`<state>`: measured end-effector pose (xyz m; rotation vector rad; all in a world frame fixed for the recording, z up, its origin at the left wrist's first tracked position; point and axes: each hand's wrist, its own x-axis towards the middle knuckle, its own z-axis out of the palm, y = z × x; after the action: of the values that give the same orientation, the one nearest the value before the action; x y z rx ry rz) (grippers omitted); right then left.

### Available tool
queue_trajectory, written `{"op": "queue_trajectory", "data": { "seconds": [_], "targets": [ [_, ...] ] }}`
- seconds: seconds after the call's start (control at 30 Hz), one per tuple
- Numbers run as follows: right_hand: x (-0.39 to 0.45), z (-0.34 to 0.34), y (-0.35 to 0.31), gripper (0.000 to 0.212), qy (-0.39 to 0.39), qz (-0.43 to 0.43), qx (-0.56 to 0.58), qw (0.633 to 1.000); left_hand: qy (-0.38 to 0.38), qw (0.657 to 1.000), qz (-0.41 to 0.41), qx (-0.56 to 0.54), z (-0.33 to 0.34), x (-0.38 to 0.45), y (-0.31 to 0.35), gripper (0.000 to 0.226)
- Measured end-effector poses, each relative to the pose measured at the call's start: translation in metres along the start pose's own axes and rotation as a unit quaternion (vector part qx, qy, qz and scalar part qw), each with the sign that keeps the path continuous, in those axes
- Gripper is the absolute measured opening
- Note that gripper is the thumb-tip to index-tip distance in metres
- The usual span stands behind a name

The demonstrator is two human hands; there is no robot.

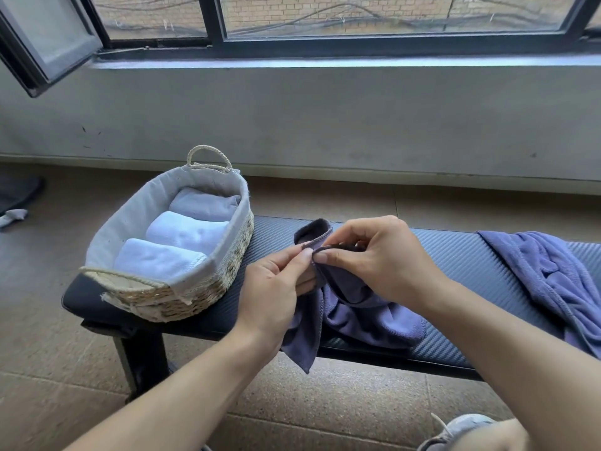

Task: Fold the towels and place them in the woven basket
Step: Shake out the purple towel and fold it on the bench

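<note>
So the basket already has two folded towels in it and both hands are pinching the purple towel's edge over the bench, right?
Not quite: the head view shows three folded towels in the woven basket, not two. The rest holds: the left hand and right hand both pinch the edge of the purple towel over the bench.

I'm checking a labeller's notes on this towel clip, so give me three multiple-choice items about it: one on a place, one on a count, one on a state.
1. Where does the woven basket stand?
A. on the bench's left end
B. on the floor
C. on the window sill

2. How many folded towels lie in the basket?
A. one
B. three
C. five

3. What are the hands doing?
A. resting open on the bench
B. both pinching the purple towel's edge
C. lifting the basket

Answers:
1 A, it sits on the dark bench.
2 B, two white and one grey lie in a row.
3 B, the left hand and right hand pinch the purple towel.
</note>
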<state>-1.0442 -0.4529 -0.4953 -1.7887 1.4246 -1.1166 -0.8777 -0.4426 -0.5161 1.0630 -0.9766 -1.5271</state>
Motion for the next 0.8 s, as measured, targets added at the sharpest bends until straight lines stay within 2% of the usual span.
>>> {"op": "queue_trajectory", "data": {
  "seconds": [0.3,0.47,0.6,0.7,0.8],
  "targets": [
    [0.001,0.002,-0.001,0.015,-0.027,0.056,0.022,0.998,-0.016,1.0,-0.005,0.008,0.001,-0.006,-0.004,0.03],
    [0.0,0.002,-0.002,0.018,-0.028,0.062,0.028,0.997,-0.035,0.993,0.047,0.101,-0.006,-0.003,-0.013,0.025],
    [0.001,0.005,0.001,0.027,-0.017,0.085,0.046,0.995,-0.05,0.991,0.067,0.107,-0.003,-0.007,-0.009,0.022],
    [0.0,0.006,0.002,0.035,0.003,0.073,0.023,0.997,-0.013,0.992,0.065,0.108,-0.002,-0.006,-0.008,0.01],
    [0.005,0.002,0.006,0.02,0.044,0.005,-0.067,0.997,0.022,0.993,0.013,0.115,-0.008,-0.001,-0.012,0.008]
  ]
}}
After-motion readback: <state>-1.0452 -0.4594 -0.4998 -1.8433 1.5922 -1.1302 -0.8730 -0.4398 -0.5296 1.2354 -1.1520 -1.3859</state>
